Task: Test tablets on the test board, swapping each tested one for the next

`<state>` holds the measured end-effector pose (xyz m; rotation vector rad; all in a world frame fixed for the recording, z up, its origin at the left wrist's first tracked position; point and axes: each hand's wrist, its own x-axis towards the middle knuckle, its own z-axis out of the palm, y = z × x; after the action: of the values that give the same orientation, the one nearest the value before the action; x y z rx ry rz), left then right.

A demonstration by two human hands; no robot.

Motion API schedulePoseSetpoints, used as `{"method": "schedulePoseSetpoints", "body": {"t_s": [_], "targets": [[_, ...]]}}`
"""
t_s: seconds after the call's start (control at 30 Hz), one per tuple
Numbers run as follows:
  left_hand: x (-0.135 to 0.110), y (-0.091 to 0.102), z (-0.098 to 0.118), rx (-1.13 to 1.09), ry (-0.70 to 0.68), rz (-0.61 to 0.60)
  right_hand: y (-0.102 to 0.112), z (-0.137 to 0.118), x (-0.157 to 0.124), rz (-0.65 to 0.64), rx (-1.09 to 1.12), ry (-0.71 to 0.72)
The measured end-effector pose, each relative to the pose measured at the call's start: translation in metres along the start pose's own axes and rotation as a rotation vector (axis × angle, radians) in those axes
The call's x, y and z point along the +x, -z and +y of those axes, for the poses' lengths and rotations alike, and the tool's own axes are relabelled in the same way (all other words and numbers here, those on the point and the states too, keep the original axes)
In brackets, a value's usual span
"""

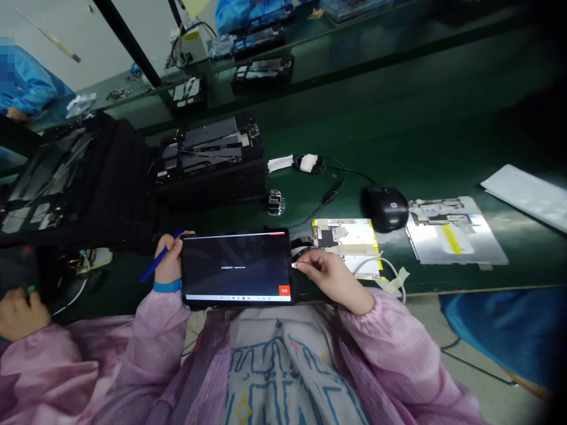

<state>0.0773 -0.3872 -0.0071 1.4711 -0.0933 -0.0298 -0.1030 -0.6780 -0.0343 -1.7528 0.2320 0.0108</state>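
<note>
My left hand (169, 260) is closed on the left edge of a tablet (237, 268), with a blue pen (162, 256) also held between its fingers. The tablet's screen is lit, dark with a small line of text and a red box at the lower right corner. At the tablet's right edge, my right hand (330, 274) pinches a small white cable plug (295, 265) against the side; I cannot tell how far in it sits. Dark ribbon cables run from that edge towards a battery and circuit board assembly (349, 233), over which the white cable (392, 267) loops.
A black mouse (390, 208) and a silver metal panel (460, 236) lie to the right, beside a white sheet (527, 195). Behind the tablet stand a small metal counter (275, 202) and stacked black trays of parts (212, 159). A co-worker's hand (22, 313) is at far left.
</note>
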Motion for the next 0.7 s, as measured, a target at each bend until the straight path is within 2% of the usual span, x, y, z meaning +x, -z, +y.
{"method": "schedulePoseSetpoints", "body": {"t_s": [0.5,0.6,0.7], "targets": [[-0.005,0.009,-0.008,-0.049,0.011,-0.085,-0.003,-0.003,-0.004,-0.018,-0.082,-0.036],[-0.006,0.012,-0.011,-0.078,0.017,-0.107,-0.006,0.001,-0.010,0.018,-0.129,0.044],[-0.008,0.013,-0.012,-0.092,0.031,-0.116,-0.008,0.004,-0.018,0.089,-0.284,0.234]]}}
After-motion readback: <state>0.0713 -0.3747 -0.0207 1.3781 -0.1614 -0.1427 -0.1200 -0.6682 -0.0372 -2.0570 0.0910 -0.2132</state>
